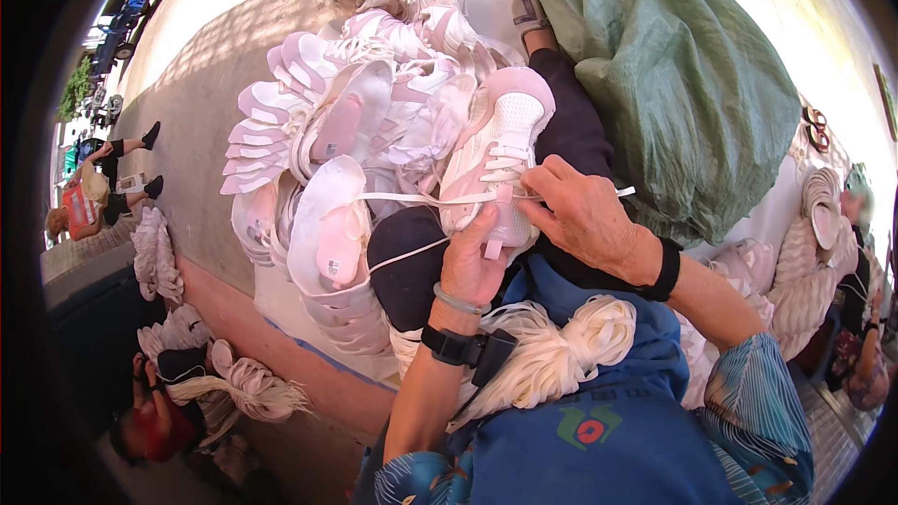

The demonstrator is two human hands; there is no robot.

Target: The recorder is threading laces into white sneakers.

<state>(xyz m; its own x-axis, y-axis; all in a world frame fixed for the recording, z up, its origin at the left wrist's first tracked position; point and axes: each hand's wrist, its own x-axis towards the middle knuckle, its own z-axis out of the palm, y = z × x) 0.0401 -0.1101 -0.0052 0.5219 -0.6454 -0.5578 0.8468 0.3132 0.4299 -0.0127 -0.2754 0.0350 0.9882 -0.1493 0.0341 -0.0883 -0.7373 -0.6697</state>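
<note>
A pink and white sneaker (486,154) rests on my lap, toe pointing away and the laces partly threaded across its tongue. My left hand (470,265) grips it near the ankle opening, the thumb pressing by a flat white shoelace (412,196) that stretches out to the left. Over the tongue, my right hand (594,222) is closed in a pinch on the lace; a short lace tip sticks out past its knuckles. The fingertips partly cover the upper eyelets. A bundle of cream laces (561,346) lies on my blue apron (599,458), close below both hands.
Stacked pink and white shoes (341,224) crowd the left and front. A big green sack (673,84) bulges at the far right, beside my dark-trousered leg. Other people sit at left (159,425) and right (865,365) among more shoes and lace bundles (257,383).
</note>
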